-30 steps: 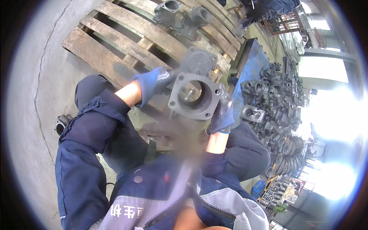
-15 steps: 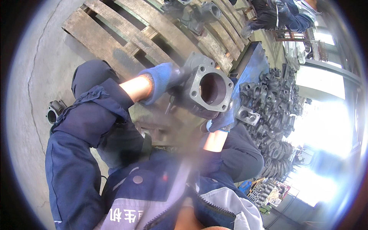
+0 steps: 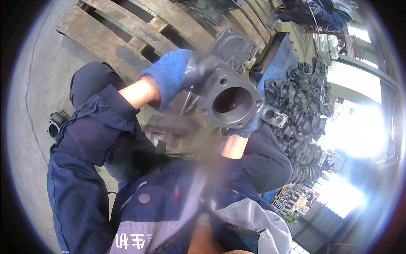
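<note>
Between my hands is a dark grey cast metal housing (image 3: 242, 83). Its flange, with bolt holes around a large round bore, faces me, and a second flanged face shows behind it. My left hand (image 3: 174, 75), in a blue knitted glove with a dark palm, grips the housing's left side. Below that hand, thin shiny metal rods (image 3: 186, 103) stick out; what they belong to is hidden. My right hand (image 3: 248, 128), gloved the same way, is closed under the lower right of the flange, with most of its fingers hidden behind the casting.
A wooden pallet (image 3: 103, 36) with dark castings (image 3: 207, 12) lies ahead. On the right, a large heap of castings (image 3: 298, 95) lies beside a blue metal panel (image 3: 277, 59). One loose casting (image 3: 56, 123) sits on the floor at left. Another person (image 3: 315, 15) is at the far right.
The housing has turned and tilted in my hands, so its rear flanged face shows more. My left hand has come slightly up and left. Both hands keep their hold.
</note>
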A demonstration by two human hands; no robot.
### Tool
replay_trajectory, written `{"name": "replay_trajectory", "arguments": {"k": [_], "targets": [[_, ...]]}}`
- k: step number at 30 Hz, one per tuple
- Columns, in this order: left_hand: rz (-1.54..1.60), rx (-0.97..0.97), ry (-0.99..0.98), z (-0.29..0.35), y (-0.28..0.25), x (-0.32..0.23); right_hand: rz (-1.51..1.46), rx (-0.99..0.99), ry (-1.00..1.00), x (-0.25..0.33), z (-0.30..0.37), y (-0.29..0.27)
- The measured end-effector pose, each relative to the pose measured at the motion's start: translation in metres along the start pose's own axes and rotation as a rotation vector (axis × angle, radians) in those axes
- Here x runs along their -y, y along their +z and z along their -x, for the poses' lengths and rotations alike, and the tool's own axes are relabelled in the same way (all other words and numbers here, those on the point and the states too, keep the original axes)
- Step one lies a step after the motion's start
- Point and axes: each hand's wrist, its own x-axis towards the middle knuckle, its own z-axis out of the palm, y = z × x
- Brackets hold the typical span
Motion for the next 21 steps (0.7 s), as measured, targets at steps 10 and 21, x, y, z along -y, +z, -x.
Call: {"name": "replay_trajectory", "arguments": {"k": [10, 21], "targets": [[0.225, 0.222, -0.286, -0.008, 0.011, 0.021, 0.618, 0.111, -0.156, 0.014, -0.005, -0.023], [0.231, 0.211, -0.206, -0.012, 0.022, 0.006, 0.424, -0.120, 0.008, 0.072, 0.024, -0.010]]}}
